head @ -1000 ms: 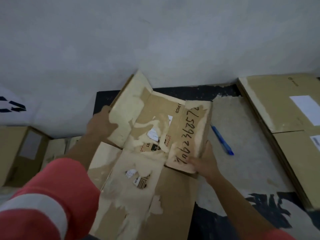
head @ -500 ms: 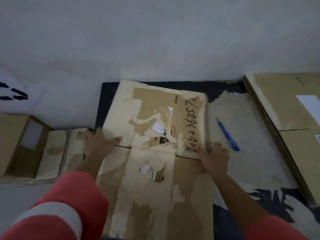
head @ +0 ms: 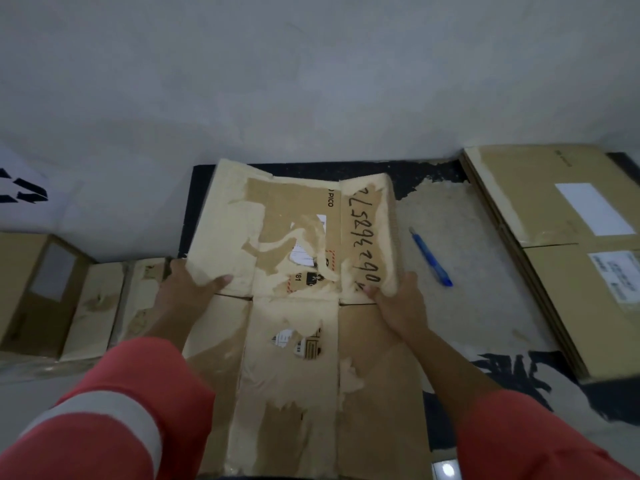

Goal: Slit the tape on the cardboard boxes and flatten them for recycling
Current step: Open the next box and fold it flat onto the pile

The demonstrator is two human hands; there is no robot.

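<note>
A brown cardboard box [head: 294, 358] lies opened out on the floor in front of me, with torn tape and label scraps on it. My left hand [head: 187, 289] holds the near corner of its far left flap [head: 225, 230], thumb on top. My right hand [head: 398, 303] grips the near end of the far right flap [head: 367, 237], which has black handwritten digits and curls up a little off the floor. A blue cutter [head: 431, 258] lies on the floor just right of that flap, apart from both hands.
A stack of flattened boxes [head: 561, 244] with white labels lies at the right. At the left stand a brown box [head: 31, 289] and loose flaps [head: 93, 306]. A grey wall [head: 311, 81] rises behind. A black patterned mat [head: 519, 379] lies under the work.
One second ago both far flaps stood raised; half a second ago my hands pressed them flat. Now both hands grip the flaps' near ends, and the right flap lifts slightly.
</note>
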